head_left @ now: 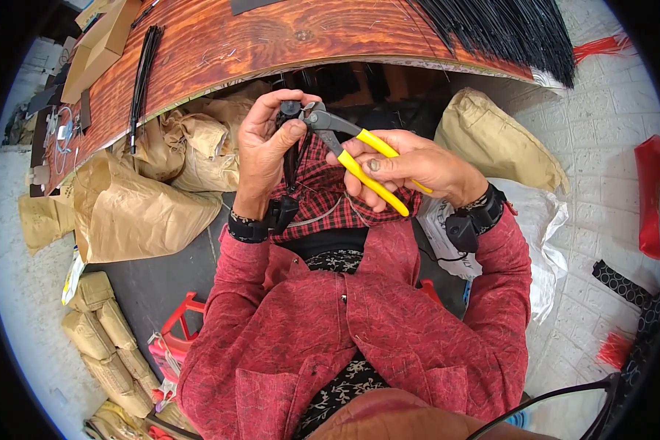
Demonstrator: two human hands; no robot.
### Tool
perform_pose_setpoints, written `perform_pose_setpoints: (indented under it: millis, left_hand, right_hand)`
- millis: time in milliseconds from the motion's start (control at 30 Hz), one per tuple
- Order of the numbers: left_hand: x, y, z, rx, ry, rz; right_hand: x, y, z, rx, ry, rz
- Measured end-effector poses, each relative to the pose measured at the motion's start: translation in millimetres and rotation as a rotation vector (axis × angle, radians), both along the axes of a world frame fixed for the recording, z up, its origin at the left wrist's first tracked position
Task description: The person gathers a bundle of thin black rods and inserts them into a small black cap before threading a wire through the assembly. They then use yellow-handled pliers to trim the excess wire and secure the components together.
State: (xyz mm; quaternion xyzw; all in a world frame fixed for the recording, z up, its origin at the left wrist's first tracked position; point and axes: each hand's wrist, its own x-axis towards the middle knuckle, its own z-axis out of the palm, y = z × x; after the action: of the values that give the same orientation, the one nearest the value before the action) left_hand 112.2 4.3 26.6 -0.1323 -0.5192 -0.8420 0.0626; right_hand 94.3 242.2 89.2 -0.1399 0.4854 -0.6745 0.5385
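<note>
My left hand [262,150] is closed around a black piece with a round end [290,108], held between thumb and fingers. Dark thin lengths hang below it beside the palm. A pair of pliers [336,141] with grey metal jaws and yellow handles is in my right hand [425,167], whose fingers and thumb wrap the grips. The pliers' jaws meet the black piece close to my left fingertips; whether they bite on anything there cannot be made out. Both hands are above my lap, over a red and black checked cloth [315,180].
The wooden table [301,37] bears a bundle of black strands [143,81], a larger black bundle [502,37] and a cardboard box [103,51]. Brown paper sacks [147,213] stand at left, another sack [499,139] at right. Wrapped brown packets [106,337] lie lower left.
</note>
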Motion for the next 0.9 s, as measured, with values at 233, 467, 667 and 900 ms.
perform_pose_setpoints:
  millis: [233, 467, 667, 900]
  left_hand:
    - [-1, -1, -4, 0.022, -0.026, 0.015]
    - [1, -4, -4, 0.045, -0.025, 0.013]
    - [-1, -14, -3, -0.046, -0.005, -0.011]
    - [-3, -14, 15, -0.116, -0.033, -0.180]
  right_hand:
    - [6, -5, -17, -0.119, 0.080, -0.054]
    - [22, -24, -30, -0.020, 0.227, -0.142]
    - [26, -38, -42, -0.044, 0.303, -0.198]
    - [19, -32, -29, 0.069, 0.363, -0.165]
